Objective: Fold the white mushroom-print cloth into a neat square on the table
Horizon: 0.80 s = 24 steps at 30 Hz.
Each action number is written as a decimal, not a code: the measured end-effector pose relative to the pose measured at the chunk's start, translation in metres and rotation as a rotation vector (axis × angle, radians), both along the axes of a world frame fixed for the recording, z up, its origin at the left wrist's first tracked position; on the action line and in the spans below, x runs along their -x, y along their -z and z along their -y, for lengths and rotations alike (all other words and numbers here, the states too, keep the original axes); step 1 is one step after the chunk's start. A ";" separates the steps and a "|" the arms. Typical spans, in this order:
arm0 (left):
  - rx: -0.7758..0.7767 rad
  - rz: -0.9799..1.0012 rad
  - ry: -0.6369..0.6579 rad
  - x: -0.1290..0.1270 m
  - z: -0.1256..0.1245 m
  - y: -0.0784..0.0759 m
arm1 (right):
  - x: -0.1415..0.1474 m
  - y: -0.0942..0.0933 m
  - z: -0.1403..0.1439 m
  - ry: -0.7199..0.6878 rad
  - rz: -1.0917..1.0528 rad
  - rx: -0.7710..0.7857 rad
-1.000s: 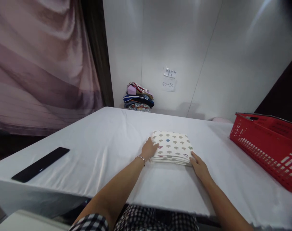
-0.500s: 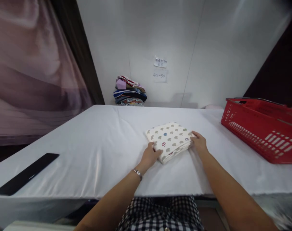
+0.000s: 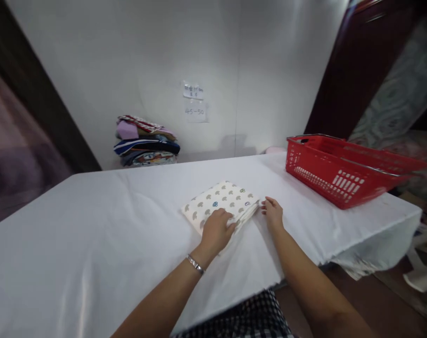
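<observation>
A folded cream cloth (image 3: 222, 202) printed with small mushroom shapes lies on the white table (image 3: 94, 225), turned at an angle. My left hand (image 3: 216, 230), a bracelet on its wrist, grips the cloth's near edge. My right hand (image 3: 272, 212) touches the cloth's right corner with its fingertips, fingers together.
A red plastic basket (image 3: 340, 166) stands at the table's right end. A stack of folded coloured fabrics (image 3: 145, 141) sits against the white wall at the back left. Paper notes (image 3: 195, 103) are stuck on the wall. The table's right edge drops off near fabric on the floor.
The view has swung to the right, so the black bar at the left is out of sight. The cloth has been turned further, and my left hand now lies over its near edge.
</observation>
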<state>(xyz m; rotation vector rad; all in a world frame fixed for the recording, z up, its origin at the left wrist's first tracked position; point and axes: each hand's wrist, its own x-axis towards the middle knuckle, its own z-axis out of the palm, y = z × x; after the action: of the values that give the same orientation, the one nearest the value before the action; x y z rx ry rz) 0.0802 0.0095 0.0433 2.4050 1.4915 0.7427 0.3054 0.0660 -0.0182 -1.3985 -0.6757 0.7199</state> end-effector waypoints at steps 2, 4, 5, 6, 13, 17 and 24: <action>0.032 -0.061 0.011 -0.013 -0.013 0.001 | 0.006 -0.002 0.010 -0.086 -0.095 0.007; 0.072 -0.091 0.010 -0.021 -0.022 0.005 | 0.015 -0.004 0.019 -0.157 -0.144 0.022; 0.086 -0.095 0.010 -0.023 -0.026 0.008 | 0.019 -0.004 0.024 -0.196 -0.158 0.030; 0.096 -0.095 0.011 -0.024 -0.028 0.010 | 0.022 -0.005 0.028 -0.239 -0.171 0.040; 0.160 -0.002 0.020 -0.021 -0.027 0.015 | 0.028 -0.008 0.031 -0.418 -0.092 0.125; 0.170 0.077 0.027 -0.021 -0.028 0.014 | 0.027 -0.011 0.028 -0.469 -0.066 0.181; 0.206 0.173 0.044 -0.022 -0.028 0.012 | 0.023 -0.016 0.033 -0.599 -0.029 0.241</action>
<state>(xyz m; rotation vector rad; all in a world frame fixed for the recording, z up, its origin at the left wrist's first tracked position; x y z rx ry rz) 0.1019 0.0375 0.0316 2.1568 1.3708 0.7277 0.2821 0.0331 -0.0021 -1.4049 -1.0274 1.3246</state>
